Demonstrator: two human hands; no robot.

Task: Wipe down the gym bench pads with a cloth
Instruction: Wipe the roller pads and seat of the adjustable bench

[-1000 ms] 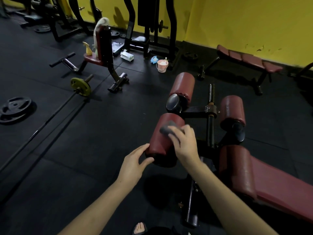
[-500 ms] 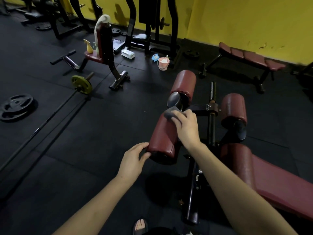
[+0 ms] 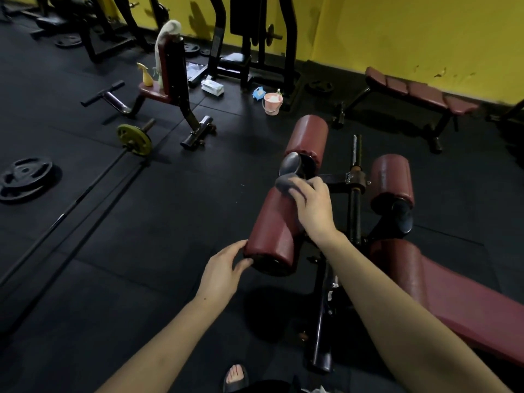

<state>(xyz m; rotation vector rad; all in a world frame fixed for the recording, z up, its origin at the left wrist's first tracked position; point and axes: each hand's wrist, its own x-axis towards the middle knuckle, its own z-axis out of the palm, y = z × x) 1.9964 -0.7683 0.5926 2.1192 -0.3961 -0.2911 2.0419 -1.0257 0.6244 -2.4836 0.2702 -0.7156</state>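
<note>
Where the stroke stood a second ago: mid-roller, the cloth on the crown of the near roller pad (image 3: 272,231); it now sits at the pad's far end, so the wipe has run lengthwise away from the person.
Right hand (image 3: 313,207): fingers curled down over the grey cloth (image 3: 285,185), pressing it to the roller; clenched on the cloth, palm down.
Cloth position: bunched under the right fingertips, its leading edge just short of the black end cap (image 3: 292,165) of the far roller pad (image 3: 307,137).
Left hand (image 3: 226,269): thumb and fingers pinching the near rim of the same roller, evidently steadying it; it has kept that rim throughout.
Meaning for the task: judged, one pass along the top of this roller is about complete; its sides and underside, and the other pads, show no sign either way.
Pads beyond the grip: right-side roller (image 3: 391,180) across the frame post; bench pad (image 3: 467,313) behind and right of the right forearm.
Surface: maroon vinyl, smooth, slightly glossy, wrinkled at the ends; likely to turn under pressure, hence the steadying hand.
Room: black rubber floor (image 3: 141,265), yellow wall (image 3: 411,32); pink bucket (image 3: 272,103) well beyond the cloth; barbell (image 3: 133,139) and a weight plate (image 3: 25,177) far left of the left hand; flat bench (image 3: 419,93) by the wall.
</note>
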